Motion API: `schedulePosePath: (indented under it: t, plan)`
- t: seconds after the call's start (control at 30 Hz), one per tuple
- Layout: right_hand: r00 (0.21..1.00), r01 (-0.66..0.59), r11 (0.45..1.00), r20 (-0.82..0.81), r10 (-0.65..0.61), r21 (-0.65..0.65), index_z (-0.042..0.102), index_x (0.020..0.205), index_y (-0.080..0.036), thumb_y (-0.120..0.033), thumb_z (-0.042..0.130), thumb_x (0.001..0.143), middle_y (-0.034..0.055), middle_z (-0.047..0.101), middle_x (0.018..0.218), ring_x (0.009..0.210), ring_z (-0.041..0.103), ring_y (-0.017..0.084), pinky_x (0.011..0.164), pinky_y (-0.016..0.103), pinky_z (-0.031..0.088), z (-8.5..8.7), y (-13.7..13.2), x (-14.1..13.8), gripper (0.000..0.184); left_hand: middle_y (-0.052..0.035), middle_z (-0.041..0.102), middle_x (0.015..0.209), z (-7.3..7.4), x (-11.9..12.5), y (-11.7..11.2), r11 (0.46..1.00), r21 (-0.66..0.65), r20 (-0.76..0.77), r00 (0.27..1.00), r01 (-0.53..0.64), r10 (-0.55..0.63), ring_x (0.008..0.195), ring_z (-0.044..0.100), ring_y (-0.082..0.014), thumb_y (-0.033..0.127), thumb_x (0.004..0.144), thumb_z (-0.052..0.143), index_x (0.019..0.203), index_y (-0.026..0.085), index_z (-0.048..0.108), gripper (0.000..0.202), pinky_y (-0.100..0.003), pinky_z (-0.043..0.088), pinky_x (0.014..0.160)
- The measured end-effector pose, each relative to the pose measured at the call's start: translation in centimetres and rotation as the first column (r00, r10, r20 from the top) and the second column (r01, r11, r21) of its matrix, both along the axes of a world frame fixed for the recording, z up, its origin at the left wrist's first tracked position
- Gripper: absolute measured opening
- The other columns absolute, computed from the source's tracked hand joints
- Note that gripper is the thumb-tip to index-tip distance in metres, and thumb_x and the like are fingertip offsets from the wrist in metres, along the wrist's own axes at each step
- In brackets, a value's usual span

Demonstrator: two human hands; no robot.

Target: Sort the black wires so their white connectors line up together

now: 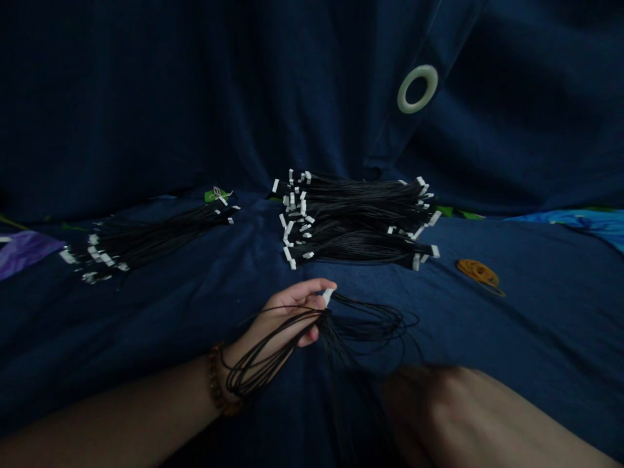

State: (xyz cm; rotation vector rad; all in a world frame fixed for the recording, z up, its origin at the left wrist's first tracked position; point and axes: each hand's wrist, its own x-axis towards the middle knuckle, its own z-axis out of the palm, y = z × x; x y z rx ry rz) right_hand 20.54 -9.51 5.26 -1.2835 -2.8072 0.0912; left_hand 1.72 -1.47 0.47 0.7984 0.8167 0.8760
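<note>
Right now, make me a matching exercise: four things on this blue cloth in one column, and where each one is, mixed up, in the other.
Things:
1. big stack of black wires
2. orange rubber bands
3. white ring
4. loose wire bunch

Places:
A. on the hanging cloth, upper right
B. in the left hand
C. centre of the cloth
D. right of the big stack

Pairs: 1-C, 2-D, 3-A, 4-B

Black wires (355,221) with white plugs (292,224) on dark blue cloth (146,97).
</note>
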Motion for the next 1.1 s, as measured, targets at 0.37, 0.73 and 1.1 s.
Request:
schedulePosePath:
  t: [0.37,0.73,1.1]
  plan:
    - [0.897,-0.047,0.885,-0.41,-0.167,-0.464,0.062,0.089,-0.023,-0.007,0.039,0.082,-0.0033,0.066,0.084,0.076,0.06,0.01,0.07,0.019,0.042,1.1,3.6,-0.9,0.028,0.006,0.048,0.046,1.3,0.1,-1.2,0.999,0.027,-0.008,0.999,0.038,-0.038,0.037,0.044,-0.0016,0.03,0.066,0.071,0.099,0.016,0.064,0.036,-0.007,0.029,0.033]
    - [0.648,-0.142,0.72,-0.614,-0.451,-0.679,0.063,0.076,-0.016,-0.026,0.048,0.086,-0.0011,0.058,0.067,0.06,0.052,0.009,0.054,0.017,0.043,-0.5,4.0,-1.5,0.02,0.0059,0.047,0.053,1.7,0.2,-1.7,0.998,0.05,-0.028,0.999,0.044,-0.042,0.039,0.044,-0.0012,0.035,0.065,0.072,0.101,0.017,0.063,0.041,-0.01,0.029,0.037]
    - [0.762,0.096,0.825,-0.493,-0.421,-0.556,0.064,0.081,-0.018,-0.02,0.054,0.078,-0.002,0.063,0.068,0.06,0.056,0.01,0.054,0.02,0.039,0.1,3.7,-2.0,0.011,0.0056,0.049,0.058,0.6,0.1,-0.7,0.995,0.096,-0.06,0.998,-0.013,0.019,0.04,0.046,-0.003,0.038,0.065,0.071,0.106,0.018,0.06,0.046,-0.012,0.03,0.035]
